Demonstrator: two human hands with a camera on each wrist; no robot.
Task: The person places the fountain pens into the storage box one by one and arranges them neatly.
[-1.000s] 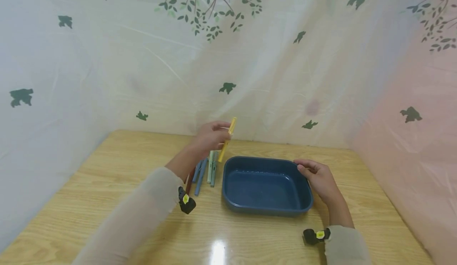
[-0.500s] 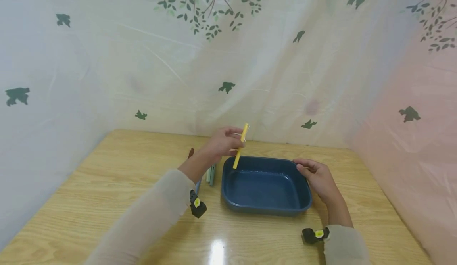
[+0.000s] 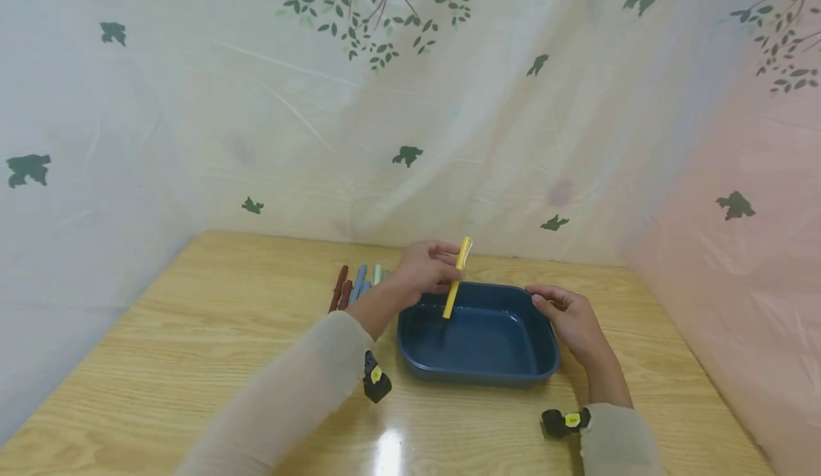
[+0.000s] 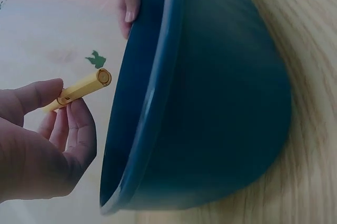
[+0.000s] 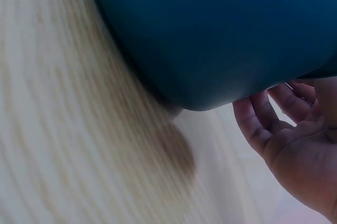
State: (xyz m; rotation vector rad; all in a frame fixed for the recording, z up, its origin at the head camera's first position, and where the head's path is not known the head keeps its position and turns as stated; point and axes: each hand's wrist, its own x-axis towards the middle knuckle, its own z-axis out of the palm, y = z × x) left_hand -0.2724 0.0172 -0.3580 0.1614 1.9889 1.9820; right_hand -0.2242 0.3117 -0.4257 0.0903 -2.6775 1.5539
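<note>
My left hand (image 3: 425,273) pinches a yellow marker pen (image 3: 452,296) between thumb and fingers, over the left back part of a dark blue rectangular tub (image 3: 477,378). The pen tilts, its clip end up and its lower end over the tub's inside. In the left wrist view the pen's blunt end (image 4: 103,77) points toward the tub's rim (image 4: 149,98). At the tub's right back corner my right hand (image 3: 573,323) grips the rim, thumb on top. From the right wrist its fingers (image 5: 253,124) show against the tub's outer wall.
Several pens, brown (image 3: 340,287), blue (image 3: 359,282) and pale green (image 3: 377,274), lie left of the tub, partly hidden by my left arm. The wooden table (image 3: 192,362) ends at a patterned curtain (image 3: 308,148) behind.
My left hand has carried the yellow marker pen rightward and a little down, from beside the tub to over its inside. My right hand has stayed on the rim.
</note>
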